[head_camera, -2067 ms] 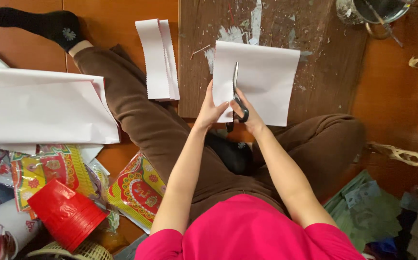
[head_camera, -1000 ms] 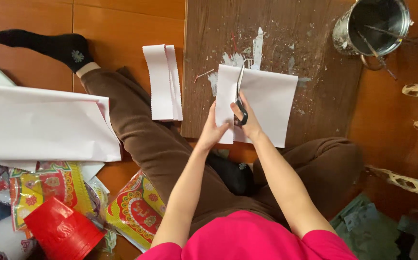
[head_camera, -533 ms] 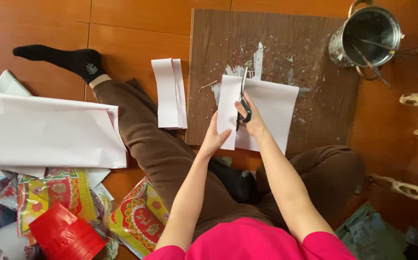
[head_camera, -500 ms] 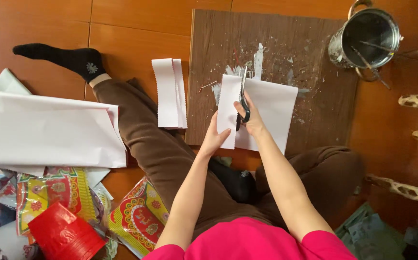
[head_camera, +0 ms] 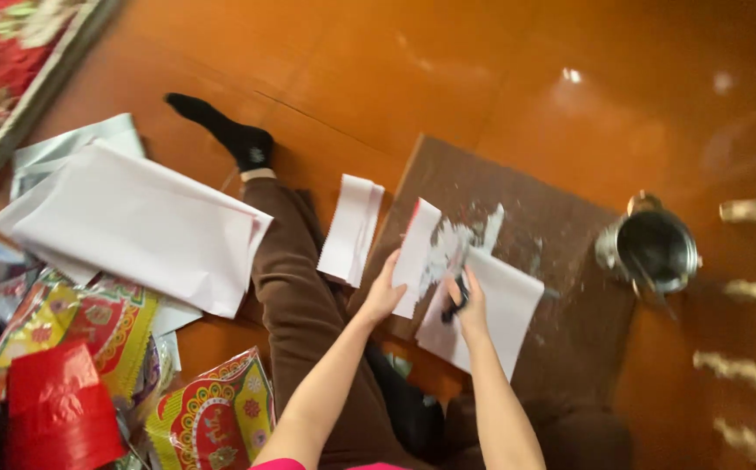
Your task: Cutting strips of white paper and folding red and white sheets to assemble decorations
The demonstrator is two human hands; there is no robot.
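I sit on the floor with a dark brown board (head_camera: 561, 261) in front of me. My right hand (head_camera: 471, 306) is closed on black-handled scissors (head_camera: 459, 287), their blades pointing away over a white paper sheet (head_camera: 491, 318). My left hand (head_camera: 384, 292) grips a narrow cut strip of white paper (head_camera: 415, 257) at the sheet's left side, pulled a little apart from it. A folded white paper stack (head_camera: 353, 228) lies just left of the board, by my brown-trousered leg (head_camera: 295, 296). The picture is blurred by motion.
A metal pot (head_camera: 652, 251) stands at the board's right edge. Large white sheets (head_camera: 134, 222) lie to the left, with colourful printed packets (head_camera: 108, 322) and a red packet (head_camera: 52, 409) at the lower left. A patterned rug (head_camera: 13, 61) fills the top left corner.
The view has swung and tilted, showing more floor beyond the board. The cut has run through the sheet, and my left hand now holds the strip apart from the rest.
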